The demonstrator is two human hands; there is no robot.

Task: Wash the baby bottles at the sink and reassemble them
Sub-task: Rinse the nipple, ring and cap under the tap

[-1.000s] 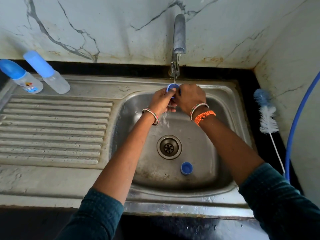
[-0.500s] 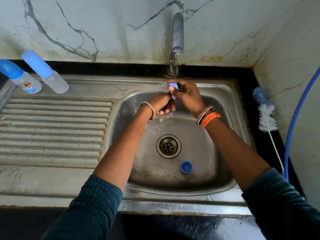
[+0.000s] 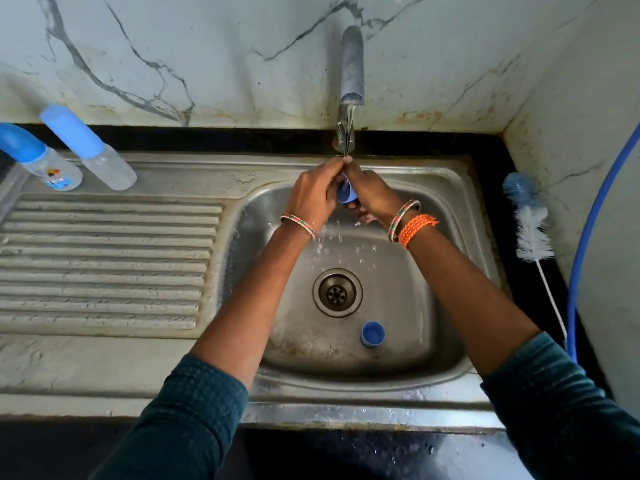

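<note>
Both hands were held together under the tap (image 3: 352,65) in the upper middle of the frame, where a thin stream of water ran onto the fingertips. The left hand (image 3: 313,195) and the right hand (image 3: 370,194) were closed from either side on a small blue bottle part (image 3: 345,195), which showed only as a sliver between the palms; exactly which fingers pinched it could not be told. Droplets were scattered below the hands, above the drain (image 3: 337,292) of the steel sink (image 3: 446,306). A second blue cap (image 3: 373,334) lay open side up on the basin floor, lower right of the drain and well apart from the hands.

At the upper left of the frame, two baby bottles were lying tilted at the back of the ribbed draining board (image 3: 104,258): a printed bottle (image 3: 38,157) with a darker blue cap, and just beside it a clear bottle (image 3: 90,147) with a paler blue cap. At the right edge, a bottle brush (image 3: 530,223) with white bristles was resting on the dark counter, next to a blue hose (image 3: 588,237) that curved down the wall.
</note>
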